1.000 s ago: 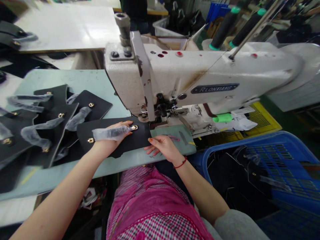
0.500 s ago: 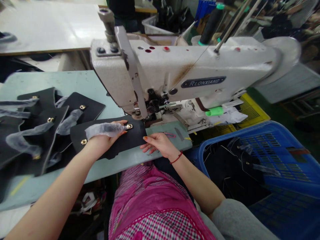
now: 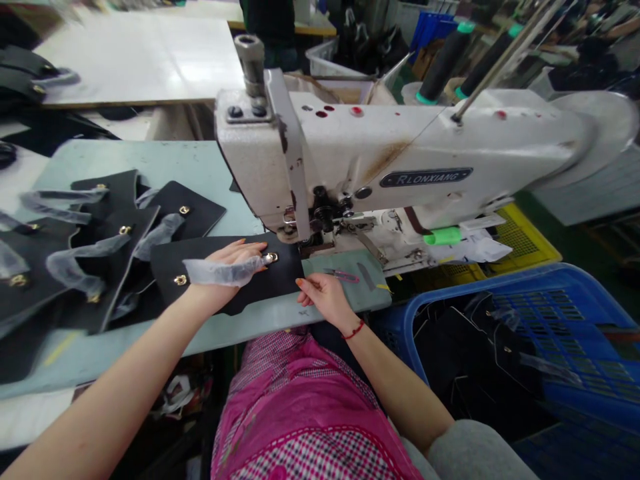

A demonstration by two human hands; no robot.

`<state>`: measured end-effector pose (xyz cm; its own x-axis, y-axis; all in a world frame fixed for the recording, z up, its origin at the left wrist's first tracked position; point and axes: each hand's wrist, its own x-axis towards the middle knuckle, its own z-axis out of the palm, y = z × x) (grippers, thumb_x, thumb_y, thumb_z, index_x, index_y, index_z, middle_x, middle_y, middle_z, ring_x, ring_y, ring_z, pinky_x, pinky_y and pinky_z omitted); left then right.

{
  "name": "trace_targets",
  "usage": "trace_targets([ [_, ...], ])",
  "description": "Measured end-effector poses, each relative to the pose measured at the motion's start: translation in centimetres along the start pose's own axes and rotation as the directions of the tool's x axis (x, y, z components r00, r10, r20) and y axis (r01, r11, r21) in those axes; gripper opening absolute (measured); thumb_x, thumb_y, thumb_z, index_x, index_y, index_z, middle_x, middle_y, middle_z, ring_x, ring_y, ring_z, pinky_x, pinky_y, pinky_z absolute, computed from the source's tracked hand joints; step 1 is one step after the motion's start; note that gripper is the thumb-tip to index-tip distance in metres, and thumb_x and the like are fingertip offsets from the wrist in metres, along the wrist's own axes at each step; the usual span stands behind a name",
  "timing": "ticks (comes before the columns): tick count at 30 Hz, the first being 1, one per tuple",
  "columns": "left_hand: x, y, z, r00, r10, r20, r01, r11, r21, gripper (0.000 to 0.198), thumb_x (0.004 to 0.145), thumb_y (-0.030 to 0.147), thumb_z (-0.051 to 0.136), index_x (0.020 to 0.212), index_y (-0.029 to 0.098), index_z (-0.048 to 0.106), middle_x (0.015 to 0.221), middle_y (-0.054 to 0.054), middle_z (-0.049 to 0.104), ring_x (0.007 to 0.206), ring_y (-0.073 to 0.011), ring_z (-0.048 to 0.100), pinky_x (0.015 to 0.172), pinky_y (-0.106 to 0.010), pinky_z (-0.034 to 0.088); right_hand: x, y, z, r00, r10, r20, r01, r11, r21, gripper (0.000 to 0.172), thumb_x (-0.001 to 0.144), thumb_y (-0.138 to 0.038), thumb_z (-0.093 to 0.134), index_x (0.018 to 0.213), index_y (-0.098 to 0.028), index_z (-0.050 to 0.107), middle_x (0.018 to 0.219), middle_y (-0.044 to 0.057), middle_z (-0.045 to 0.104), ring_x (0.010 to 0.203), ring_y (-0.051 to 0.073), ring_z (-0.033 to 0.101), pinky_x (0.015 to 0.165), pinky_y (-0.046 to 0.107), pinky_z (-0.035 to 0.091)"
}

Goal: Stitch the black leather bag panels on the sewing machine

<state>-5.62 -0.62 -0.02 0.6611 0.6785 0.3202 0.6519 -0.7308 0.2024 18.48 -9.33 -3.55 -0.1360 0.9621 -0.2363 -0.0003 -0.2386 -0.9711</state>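
Observation:
A black leather panel (image 3: 280, 277) with gold metal clasps lies on the pale green sewing table (image 3: 165, 167), its right end under the head of a white sewing machine (image 3: 400, 160). My left hand (image 3: 227, 260) rests flat on the panel, fingers stretched toward a gold clasp (image 3: 271, 257); a clear plastic strip lies across the hand. My right hand (image 3: 323, 297) pinches the panel's near right edge with thumb and fingers, just in front of the needle area.
Several more black panels (image 3: 100, 240) with clasps and plastic wraps are piled at the left. Small scissors (image 3: 340, 273) lie on the table right of the panel. A blue crate (image 3: 565, 293) with black pieces stands at the right, a yellow basket (image 3: 530, 240) behind it.
My right hand has closed from lying flat to pinching the panel's edge. My left hand stays on the panel. The view swung left and back.

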Motion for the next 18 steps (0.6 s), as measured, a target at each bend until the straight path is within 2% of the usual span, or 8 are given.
trace_targets([
  [4, -0.1, 0.1, -0.1, 0.993, 0.092, -0.067, -0.090, 0.995, 0.037, 0.047, 0.104, 0.044, 0.033, 0.104, 0.012, 0.068, 0.118, -0.013, 0.073, 0.111, -0.0212, 0.069, 0.107, -0.039, 0.049, 0.1, 0.1, -0.2, 1.000, 0.001, 0.012, -0.001, 1.000, 0.012, 0.047, 0.085, -0.061, 0.063, 0.070, -0.016, 0.061, 0.063, 0.002, 0.066, 0.053, 0.011, 0.061, 0.054, 0.021, 0.049],
  [7, -0.1, 0.1, 0.0, 0.995, 0.072, -0.070, -0.071, 0.997, 0.012, 0.049, 0.103, 0.049, 0.033, 0.104, 0.015, 0.068, 0.115, -0.011, 0.075, 0.110, -0.0212, 0.070, 0.106, -0.037, 0.049, 0.1, -0.1, -0.3, 1.000, 0.015, 0.024, -0.015, 1.000, 0.028, 0.047, 0.084, -0.061, 0.063, 0.071, -0.016, 0.061, 0.063, 0.002, 0.066, 0.052, 0.010, 0.060, 0.053, 0.021, 0.049],
  [14, -0.2, -0.3, 0.5, 0.992, -0.071, 0.104, 0.075, 0.996, -0.039, 0.049, 0.102, 0.045, 0.027, 0.108, 0.014, 0.066, 0.124, -0.011, 0.071, 0.120, -0.0220, 0.064, 0.113, -0.039, 0.041, 0.1, -0.7, -0.5, 0.997, 0.052, 0.058, -0.055, 0.998, 0.043, 0.049, 0.084, -0.061, 0.064, 0.068, -0.015, 0.061, 0.061, 0.002, 0.065, 0.051, 0.009, 0.059, 0.053, 0.020, 0.048],
  [18, 0.7, -1.3, 0.7, 0.952, -0.149, 0.267, 0.160, 0.987, -0.017, 0.043, 0.098, 0.038, 0.031, 0.101, 0.014, 0.066, 0.114, -0.014, 0.073, 0.113, -0.0232, 0.066, 0.113, -0.038, 0.039, 0.6, -1.1, -0.6, 0.997, 0.045, 0.068, -0.047, 0.998, 0.033, 0.051, 0.083, -0.063, 0.063, 0.065, -0.015, 0.060, 0.059, 0.002, 0.064, 0.050, 0.009, 0.057, 0.052, 0.019, 0.047],
])
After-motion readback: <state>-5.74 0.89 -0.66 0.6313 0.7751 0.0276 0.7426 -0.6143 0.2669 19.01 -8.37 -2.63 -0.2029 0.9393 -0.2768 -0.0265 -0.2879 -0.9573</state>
